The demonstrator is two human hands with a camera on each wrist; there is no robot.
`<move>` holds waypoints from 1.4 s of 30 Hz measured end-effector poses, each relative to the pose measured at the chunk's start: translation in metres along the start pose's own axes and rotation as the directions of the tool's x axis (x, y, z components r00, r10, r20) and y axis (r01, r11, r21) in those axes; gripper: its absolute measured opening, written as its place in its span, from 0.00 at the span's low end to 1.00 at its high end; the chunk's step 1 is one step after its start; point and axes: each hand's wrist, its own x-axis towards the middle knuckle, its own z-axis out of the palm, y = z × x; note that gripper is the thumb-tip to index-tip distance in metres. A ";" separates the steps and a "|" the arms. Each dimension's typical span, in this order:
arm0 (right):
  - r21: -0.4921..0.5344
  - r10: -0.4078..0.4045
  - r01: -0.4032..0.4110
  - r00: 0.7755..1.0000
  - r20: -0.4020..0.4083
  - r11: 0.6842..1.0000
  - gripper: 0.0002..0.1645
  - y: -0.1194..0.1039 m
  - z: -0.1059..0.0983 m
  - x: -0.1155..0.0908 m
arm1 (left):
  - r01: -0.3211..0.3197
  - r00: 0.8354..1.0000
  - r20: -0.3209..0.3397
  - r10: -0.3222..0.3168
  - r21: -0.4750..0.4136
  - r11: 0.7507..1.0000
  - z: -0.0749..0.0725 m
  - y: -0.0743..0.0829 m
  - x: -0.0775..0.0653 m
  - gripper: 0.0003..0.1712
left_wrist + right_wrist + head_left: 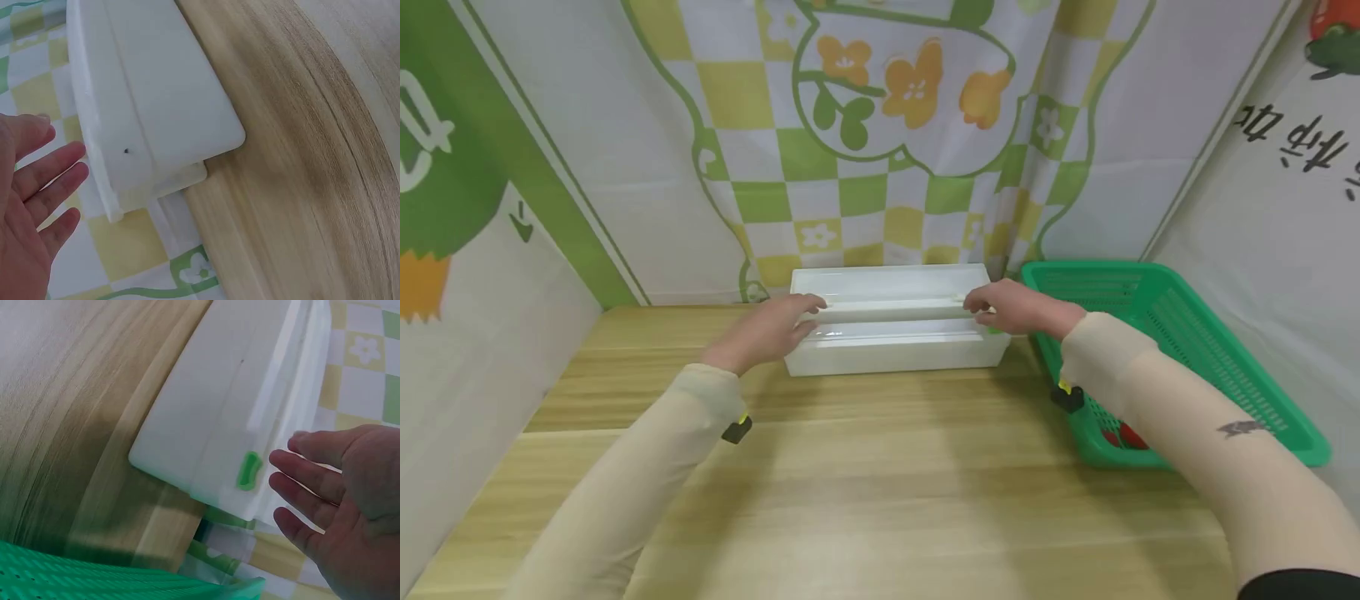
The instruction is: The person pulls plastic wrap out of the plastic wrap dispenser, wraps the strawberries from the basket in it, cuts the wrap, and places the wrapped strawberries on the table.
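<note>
A long white plastic box (895,357) stands against the curtain at the back of the table, with a trough along its front and a raised section behind. My left hand (767,332) reaches over its left end, fingers loosely bent and thumb apart. At the right end, my right hand (1018,307) hovers in the same way. In the left wrist view, nothing lies between the left hand's spread fingers (53,178), which are beside the box's edge. A small green piece (249,470) sits on the box near my right fingertips in the right wrist view.
A green plastic basket (1247,358) stands at the right, close to the box, with red items (1131,435) partly hidden under my right forearm. Behind the wooden table (850,483) hangs a checked curtain (865,192). Printed cloth walls flank both sides.
</note>
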 end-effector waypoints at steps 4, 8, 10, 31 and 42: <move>0.009 0.015 -0.015 1.000 0.005 1.000 0.17 0.001 0.004 0.002 | 0.019 0.999 0.026 -0.019 0.016 1.000 0.006 0.001 0.001 0.24; -0.008 0.032 -0.032 0.999 0.033 0.999 0.16 0.002 0.008 0.005 | 0.011 0.999 0.036 -0.012 0.029 1.000 0.010 0.001 0.001 0.25; -0.017 0.041 -0.041 0.998 0.047 0.999 0.16 0.003 0.008 0.006 | 0.008 0.999 0.033 -0.009 0.026 1.000 0.011 0.002 0.002 0.24; 0.049 0.063 -0.069 0.992 0.113 0.996 0.16 0.013 0.006 0.020 | 0.098 0.990 0.096 -0.102 0.045 0.994 0.010 0.002 0.017 0.24; -0.086 0.002 -0.005 0.999 -0.032 0.996 0.09 0.012 0.014 0.028 | 0.108 0.990 0.074 -0.120 0.140 0.984 0.013 0.006 0.025 0.10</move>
